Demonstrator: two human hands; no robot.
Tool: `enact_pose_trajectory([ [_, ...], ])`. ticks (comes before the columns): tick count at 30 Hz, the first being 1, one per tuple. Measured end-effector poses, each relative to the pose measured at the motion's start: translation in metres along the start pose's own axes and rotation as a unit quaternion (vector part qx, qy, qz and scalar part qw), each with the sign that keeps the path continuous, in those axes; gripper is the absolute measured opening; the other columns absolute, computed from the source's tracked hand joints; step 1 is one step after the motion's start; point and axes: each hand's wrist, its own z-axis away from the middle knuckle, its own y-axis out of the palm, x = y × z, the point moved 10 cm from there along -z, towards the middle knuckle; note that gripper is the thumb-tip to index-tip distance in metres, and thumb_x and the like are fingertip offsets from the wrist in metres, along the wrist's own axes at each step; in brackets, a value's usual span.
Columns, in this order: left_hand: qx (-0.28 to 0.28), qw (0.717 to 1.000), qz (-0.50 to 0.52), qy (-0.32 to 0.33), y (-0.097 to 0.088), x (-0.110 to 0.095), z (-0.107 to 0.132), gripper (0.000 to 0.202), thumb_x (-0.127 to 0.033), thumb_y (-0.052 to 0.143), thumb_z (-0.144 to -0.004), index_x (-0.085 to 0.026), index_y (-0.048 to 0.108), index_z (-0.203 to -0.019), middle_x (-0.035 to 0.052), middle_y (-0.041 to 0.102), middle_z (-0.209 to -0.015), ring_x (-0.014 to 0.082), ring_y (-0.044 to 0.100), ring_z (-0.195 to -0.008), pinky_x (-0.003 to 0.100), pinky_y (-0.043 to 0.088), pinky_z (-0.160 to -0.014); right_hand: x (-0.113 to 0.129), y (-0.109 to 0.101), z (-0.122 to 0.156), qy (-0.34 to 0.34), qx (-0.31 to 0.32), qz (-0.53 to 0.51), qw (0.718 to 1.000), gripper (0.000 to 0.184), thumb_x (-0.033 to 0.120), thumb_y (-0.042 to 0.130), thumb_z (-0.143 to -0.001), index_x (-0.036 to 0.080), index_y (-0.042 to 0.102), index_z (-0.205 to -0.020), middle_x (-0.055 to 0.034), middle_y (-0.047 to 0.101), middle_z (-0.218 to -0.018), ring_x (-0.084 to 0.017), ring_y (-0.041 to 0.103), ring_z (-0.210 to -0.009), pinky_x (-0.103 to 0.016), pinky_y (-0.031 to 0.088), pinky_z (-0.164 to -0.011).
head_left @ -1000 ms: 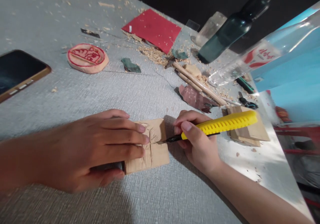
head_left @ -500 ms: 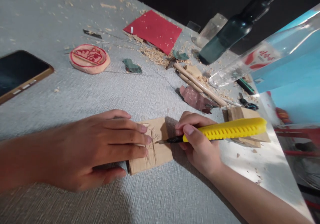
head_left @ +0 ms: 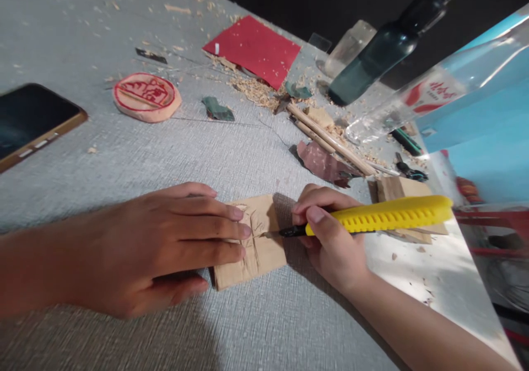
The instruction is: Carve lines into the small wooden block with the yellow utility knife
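A small flat wooden block (head_left: 268,261) with dark carved or drawn lines lies on the grey textured table. My left hand (head_left: 165,249) rests flat on its left part, fingers stretched out and hiding some of the lines. In my right hand (head_left: 334,244) is a yellow utility knife (head_left: 384,214), gripped near its black front end like a pen. The blade points left and its tip is at the lines in the middle of the block. Whether the tip cuts in, I cannot tell.
Around the block are a phone (head_left: 35,120), a round red-marked wood piece (head_left: 146,96), red paper (head_left: 254,51), wooden sticks (head_left: 330,139), torn sandpaper (head_left: 324,164) and wood blocks (head_left: 407,188). A dark bottle (head_left: 372,62) and a clear bottle (head_left: 430,92) stand behind, among shavings.
My right hand and the knife have shifted slightly to the right, drawing the blade tip a little along the block. My left hand and the block stay in place.
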Motion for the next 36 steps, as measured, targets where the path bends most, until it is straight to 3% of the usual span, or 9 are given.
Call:
enact_pose_trajectory([
  [8, -0.002, 1.0, 0.005, 0.0, 0.0, 0.0, 0.0, 0.043, -0.023, 0.059, -0.103, -0.02, 0.064, -0.146, 0.004, 0.069, -0.153, 0.0214, 0.059, -0.149, 0.039, 0.027, -0.136, -0.007, 0.021, -0.004, 0.055, 0.089, -0.037, 0.994, 0.014, 0.033, 0.083, -0.091, 0.024, 0.084, -0.08, 0.0012, 0.065, -0.062, -0.009, 0.05, -0.046, -0.02, 0.036, -0.037],
  [12, -0.005, 1.0, 0.009, 0.004, -0.001, 0.0, -0.001, 0.044, -0.023, 0.059, -0.102, -0.02, 0.065, -0.145, 0.0058, 0.071, -0.151, 0.0225, 0.061, -0.147, 0.039, 0.034, -0.134, -0.01, 0.013, -0.002, 0.064, 0.046, -0.032, 0.996, 0.016, 0.032, 0.084, -0.09, 0.022, 0.082, -0.078, 0.0019, 0.063, -0.059, -0.008, 0.048, -0.044, -0.019, 0.035, -0.035],
  [15, -0.002, 1.0, 0.006, 0.005, -0.001, 0.0, -0.001, 0.044, -0.023, 0.059, -0.103, -0.019, 0.064, -0.147, 0.0059, 0.07, -0.152, 0.0224, 0.06, -0.147, 0.04, 0.031, -0.135, -0.011, 0.005, -0.001, 0.063, 0.01, -0.028, 0.998, 0.017, 0.03, 0.083, -0.089, 0.021, 0.08, -0.074, 0.0029, 0.059, -0.055, -0.008, 0.045, -0.044, -0.018, 0.032, -0.035],
  [18, 0.002, 1.0, 0.005, 0.003, 0.0, 0.0, 0.0, 0.045, -0.024, 0.059, -0.103, -0.02, 0.063, -0.148, 0.0048, 0.069, -0.154, 0.0216, 0.058, -0.15, 0.039, 0.027, -0.137, -0.01, 0.003, 0.0, 0.057, -0.004, -0.035, 0.998, 0.019, 0.028, 0.083, -0.087, 0.022, 0.078, -0.07, 0.003, 0.058, -0.055, -0.008, 0.043, -0.043, -0.018, 0.03, -0.034],
  [25, 0.008, 1.0, 0.009, -0.005, 0.003, 0.001, 0.001, 0.048, -0.024, 0.061, -0.102, -0.021, 0.062, -0.15, 0.0057, 0.068, -0.154, 0.0238, 0.06, -0.149, 0.042, 0.033, -0.134, -0.01, -0.003, -0.001, 0.055, -0.023, -0.04, 0.997, 0.019, 0.027, 0.081, -0.089, 0.023, 0.076, -0.071, 0.0026, 0.06, -0.06, -0.008, 0.046, -0.044, -0.017, 0.029, -0.034],
  [30, 0.004, 1.0, 0.003, 0.002, 0.002, 0.0, 0.001, 0.046, -0.023, 0.058, -0.103, -0.021, 0.062, -0.149, 0.0046, 0.068, -0.155, 0.0206, 0.057, -0.151, 0.037, 0.021, -0.138, -0.014, 0.001, -0.004, 0.061, 0.004, -0.04, 0.997, 0.02, 0.032, 0.082, -0.09, 0.023, 0.076, -0.073, 0.0025, 0.061, -0.06, -0.008, 0.047, -0.044, -0.017, 0.031, -0.034],
  [36, 0.009, 1.0, 0.007, 0.006, 0.003, 0.0, 0.001, 0.045, -0.023, 0.058, -0.103, -0.021, 0.062, -0.149, 0.0043, 0.067, -0.156, 0.0191, 0.053, -0.153, 0.036, 0.017, -0.138, -0.015, 0.007, -0.004, 0.061, 0.04, -0.048, 0.996, 0.02, 0.035, 0.085, -0.091, 0.022, 0.08, -0.076, 0.0027, 0.063, -0.062, -0.007, 0.048, -0.044, -0.017, 0.034, -0.035],
])
